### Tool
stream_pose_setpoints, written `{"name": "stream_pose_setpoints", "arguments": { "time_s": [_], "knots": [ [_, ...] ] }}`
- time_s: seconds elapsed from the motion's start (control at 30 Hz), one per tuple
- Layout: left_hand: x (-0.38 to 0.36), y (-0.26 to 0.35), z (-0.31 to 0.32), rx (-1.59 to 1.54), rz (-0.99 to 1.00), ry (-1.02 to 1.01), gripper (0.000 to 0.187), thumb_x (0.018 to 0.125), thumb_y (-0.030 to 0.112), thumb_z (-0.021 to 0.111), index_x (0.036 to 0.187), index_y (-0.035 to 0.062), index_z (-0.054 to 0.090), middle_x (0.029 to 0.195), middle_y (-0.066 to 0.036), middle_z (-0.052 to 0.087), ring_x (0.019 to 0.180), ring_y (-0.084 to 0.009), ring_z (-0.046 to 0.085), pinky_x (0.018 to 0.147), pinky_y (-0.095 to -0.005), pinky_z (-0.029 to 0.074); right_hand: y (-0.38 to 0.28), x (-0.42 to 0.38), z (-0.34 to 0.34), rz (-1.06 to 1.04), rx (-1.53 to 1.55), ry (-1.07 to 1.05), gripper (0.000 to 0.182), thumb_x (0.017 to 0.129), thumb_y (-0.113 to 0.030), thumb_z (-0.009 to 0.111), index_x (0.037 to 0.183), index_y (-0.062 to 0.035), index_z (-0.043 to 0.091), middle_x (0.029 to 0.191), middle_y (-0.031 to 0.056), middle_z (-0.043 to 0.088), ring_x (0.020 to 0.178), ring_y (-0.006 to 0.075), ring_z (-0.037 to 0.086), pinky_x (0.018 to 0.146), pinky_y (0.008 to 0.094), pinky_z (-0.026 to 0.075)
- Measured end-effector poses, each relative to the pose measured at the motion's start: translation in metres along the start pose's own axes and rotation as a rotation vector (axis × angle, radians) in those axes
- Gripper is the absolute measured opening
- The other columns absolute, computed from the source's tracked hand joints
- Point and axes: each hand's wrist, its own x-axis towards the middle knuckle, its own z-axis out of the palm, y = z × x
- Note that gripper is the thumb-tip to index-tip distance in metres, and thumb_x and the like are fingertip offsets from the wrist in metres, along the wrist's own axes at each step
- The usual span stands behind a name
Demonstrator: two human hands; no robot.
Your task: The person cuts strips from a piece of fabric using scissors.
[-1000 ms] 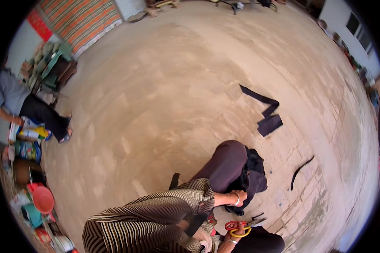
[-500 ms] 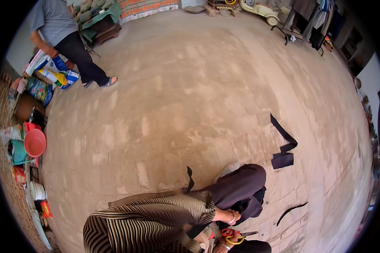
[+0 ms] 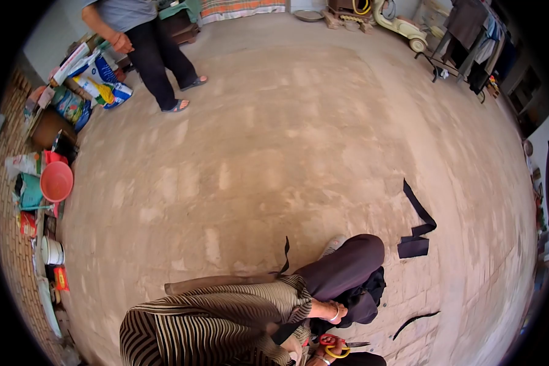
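Note:
My left hand [image 3: 337, 312], with a bracelet at the wrist, is closed on dark cloth [image 3: 361, 302] bunched over my lap. Just below it, near the bottom edge of the view, my right hand [image 3: 319, 352] grips scissors [image 3: 335, 346] with one red and one yellow handle loop. The blades point right, beside the dark cloth, and are apart from my left hand. Part of the cloth is hidden by my hand and leg. A thin dark strip [image 3: 287, 253] sticks up beyond my striped sleeve.
Black cloth pieces [image 3: 413, 246] and a thin black strip [image 3: 416, 323] lie on the brick floor. Another person [image 3: 149, 52] stands at upper left beside bags [image 3: 104, 85]. A pink basin [image 3: 57, 181] is at left. A scooter [image 3: 402, 27] and a clothes rack [image 3: 470, 36] stand behind.
The other person has straightened and stepped right, the hand now away from the bags. My view has shifted slightly. The scissors stay in my right hand, and their blades look closer together.

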Motion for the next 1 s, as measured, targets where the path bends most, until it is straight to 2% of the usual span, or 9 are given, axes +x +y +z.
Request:
{"name": "stream_pose_setpoints", "arguments": {
  "time_s": [0.3,0.4,0.57,0.67,0.87,0.9,0.93,0.97,1.0],
  "knots": [
    [-0.003,0.008,-0.007,-0.001,0.047,0.051,0.031,0.078,0.012,0.054,0.106,-0.0002,0.057,0.113,-0.02,0.058,0.106,-0.0344,0.059,0.084,-0.0461,0.046,0.002,0.002,0.007,0.016,-0.071,-0.066,0.024,0.089,-0.023,0.053,0.072,-0.0091,0.047,0.052,0.0041,0.045,0.046,0.0203,0.044,0.046,0.034,0.042],
    [0.018,-0.001,0.015,0.013,0.176,0.197,0.025,0.079,0.015,0.052,0.1,0.0015,0.053,0.106,-0.018,0.057,0.1,-0.0328,0.059,0.08,-0.0466,0.045,0.003,0.002,0.01,0.022,-0.088,-0.088,0.025,0.09,-0.024,0.053,0.07,-0.0094,0.046,0.051,0.0041,0.045,0.046,0.0205,0.044,0.046,0.0341,0.042],
    [0.002,0.03,-0.034,-0.027,0.236,0.222,0.027,0.081,0.015,0.051,0.105,0.0026,0.05,0.107,-0.017,0.054,0.099,-0.0326,0.058,0.083,-0.0447,0.045,0.004,0.003,0.013,0.022,-0.113,-0.118,0.027,0.09,-0.025,0.053,0.068,-0.0098,0.046,0.051,0.0042,0.044,0.045,0.0207,0.044,0.046,0.0344,0.042],
    [0.001,0.045,-0.06,-0.048,0.247,0.311,0.018,0.085,0.019,0.051,0.097,0.0062,0.049,0.098,-0.013,0.053,0.095,-0.029,0.057,0.08,-0.0402,0.045,0.003,0.003,0.012,0.011,-0.12,-0.122,0.029,0.09,-0.025,0.053,0.067,-0.0101,0.046,0.05,0.0042,0.044,0.045,0.0209,0.043,0.046,0.0346,0.041],
    [-0.007,0.057,-0.092,-0.154,0.156,0.312,0.027,0.084,0.017,0.051,0.106,0.0014,0.055,0.111,-0.022,0.056,0.106,-0.0356,0.057,0.087,-0.0449,0.045,-0.004,0.0,0.005,-0.054,-0.13,-0.168,0.031,0.09,-0.027,0.053,0.065,-0.0107,0.046,0.049,0.0043,0.043,0.045,0.0212,0.043,0.045,0.0349,0.041],
    [0.004,0.055,-0.089,-0.163,0.167,0.315,0.027,0.082,0.017,0.052,0.102,0.0005,0.059,0.106,-0.023,0.059,0.103,-0.0378,0.059,0.082,-0.0461,0.048,-0.004,-0.001,0.005,-0.081,-0.125,-0.213,0.032,0.091,-0.027,0.053,0.064,-0.0107,0.045,0.049,0.0043,0.043,0.045,0.0212,0.043,0.045,0.035,0.041],
    [0.012,0.05,-0.079,-0.152,0.271,0.645,0.015,0.073,0.012,0.056,0.068,-0.0018,0.061,0.068,-0.024,0.061,0.068,-0.041,0.063,0.065,-0.0477,0.052,-0.005,0.002,-0.001,-0.014,-0.095,-0.35,0.041,0.091,-0.032,0.054,0.057,-0.0132,0.042,0.048,0.0055,0.042,0.043,0.0225,0.042,0.044,0.0359,0.04],
    [0.024,0.043,-0.069,-0.167,0.315,0.713,0.016,0.07,0.012,0.057,0.062,-0.0008,0.061,0.064,-0.024,0.06,0.064,-0.0396,0.063,0.063,-0.0473,0.052,-0.006,0.007,-0.009,0.058,-0.073,-0.484,0.05,0.092,-0.038,0.055,0.051,-0.0156,0.038,0.046,0.0067,0.041,0.041,0.0238,0.04,0.043,0.0368,0.039],
    [0.034,0.034,-0.067,-0.064,0.476,0.726,0.016,0.069,0.014,0.057,0.063,-0.0002,0.063,0.066,-0.024,0.061,0.065,-0.0384,0.064,0.061,-0.0473,0.053,-0.017,-0.041,0.043,-0.026,-0.208,-0.517,0.049,0.093,-0.038,0.055,0.052,-0.0167,0.037,0.046,0.0053,0.039,0.039,0.0233,0.039,0.04,0.0362,0.037]
  ]
}}
